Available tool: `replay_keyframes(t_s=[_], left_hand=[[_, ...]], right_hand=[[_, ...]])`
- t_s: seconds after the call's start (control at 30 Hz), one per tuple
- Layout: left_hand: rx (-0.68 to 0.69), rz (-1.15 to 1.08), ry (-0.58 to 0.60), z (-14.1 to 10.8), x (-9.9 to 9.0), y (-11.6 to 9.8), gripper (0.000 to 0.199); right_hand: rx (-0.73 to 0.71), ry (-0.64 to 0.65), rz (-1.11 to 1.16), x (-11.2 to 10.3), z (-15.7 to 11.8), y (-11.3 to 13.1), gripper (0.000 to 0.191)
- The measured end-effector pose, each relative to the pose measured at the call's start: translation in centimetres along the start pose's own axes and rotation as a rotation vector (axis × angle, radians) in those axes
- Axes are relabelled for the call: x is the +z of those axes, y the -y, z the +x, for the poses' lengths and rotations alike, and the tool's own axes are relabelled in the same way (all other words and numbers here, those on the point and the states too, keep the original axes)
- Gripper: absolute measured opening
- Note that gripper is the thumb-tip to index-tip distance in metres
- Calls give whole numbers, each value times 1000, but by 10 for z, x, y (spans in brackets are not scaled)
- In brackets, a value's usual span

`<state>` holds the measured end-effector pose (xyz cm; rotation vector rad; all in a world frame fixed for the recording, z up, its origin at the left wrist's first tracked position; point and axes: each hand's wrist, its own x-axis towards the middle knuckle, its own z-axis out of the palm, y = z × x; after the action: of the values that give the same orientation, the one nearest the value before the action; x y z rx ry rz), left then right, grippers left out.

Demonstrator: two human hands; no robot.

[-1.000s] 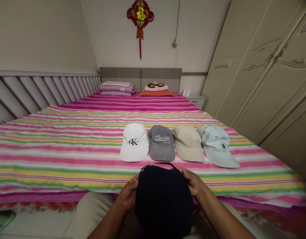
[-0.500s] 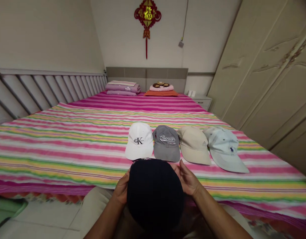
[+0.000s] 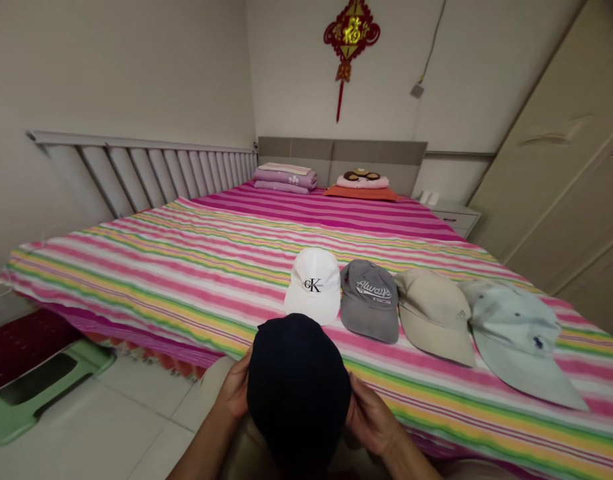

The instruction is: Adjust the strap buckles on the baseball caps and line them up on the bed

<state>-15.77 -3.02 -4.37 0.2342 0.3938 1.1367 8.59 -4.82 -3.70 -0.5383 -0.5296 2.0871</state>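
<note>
My left hand (image 3: 234,387) and my right hand (image 3: 371,423) grip the sides of a dark navy baseball cap (image 3: 296,387), which hides part of my lap. The cap sits just in front of a row of caps on a striped bedspread (image 3: 186,280). Nearest to it is a white CK cap (image 3: 313,287). To the right lie a grey "Always" cap (image 3: 369,301), a beige cap (image 3: 434,317) and a pale blue cap (image 3: 516,337) with a dark embroidered logo, its brim pointing toward me and to the right.
Folded lilac bedding (image 3: 285,179) and an orange-and-pink pillow (image 3: 361,183) lie at the headboard (image 3: 341,153). A grey slatted rail (image 3: 156,177) runs along the left side. A green stool (image 3: 46,393) stands on the tiled floor, and a cream wardrobe (image 3: 561,187) stands at right.
The room and the row of caps have shifted right in view as my head turns left. The dark cap stays in both hands and now sits lower, in front of the white cap.
</note>
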Motion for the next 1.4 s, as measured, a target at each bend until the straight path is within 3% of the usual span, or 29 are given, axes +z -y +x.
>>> replay_keyframes(t_s=[0.17, 0.3, 0.43, 0.5, 0.63, 0.73, 0.83, 0.93, 1.03, 1.23, 1.4], left_hand=[[-30, 25, 11, -5, 11, -29, 24], [113, 5, 119, -14, 28, -53, 31], [64, 54, 166, -32, 16, -41, 27], [42, 67, 87, -43, 3, -26, 26], [184, 61, -125, -63, -13, -7, 28], [308, 142, -355, -71, -11, -8, 34], [410, 214, -500, -72, -4, -16, 43], [482, 242, -544, -66, 4, -27, 49], [540, 273, -536, -49, 11, -46, 49], [554, 327, -341, 3, 22, -98, 43], [471, 351, -261, 47, 18, -137, 35]], right_hand=[[-54, -14, -7, 27, 24, 7, 19], [-23, 33, 53, 51, 42, 20, 18], [-2, 103, 113, 68, 56, 22, 18], [14, 121, 116, 71, 61, 17, 19], [61, 108, 92, 70, 69, 2, 25], [83, 84, 81, 71, 74, -6, 30], [105, 60, 98, 76, 80, -11, 32], [143, 40, 111, 84, 89, -11, 31], [72, -39, 67, 96, 106, -5, 27], [-45, -160, -50, 118, 158, 19, 17], [-142, -266, -216, 120, 206, 31, 19]])
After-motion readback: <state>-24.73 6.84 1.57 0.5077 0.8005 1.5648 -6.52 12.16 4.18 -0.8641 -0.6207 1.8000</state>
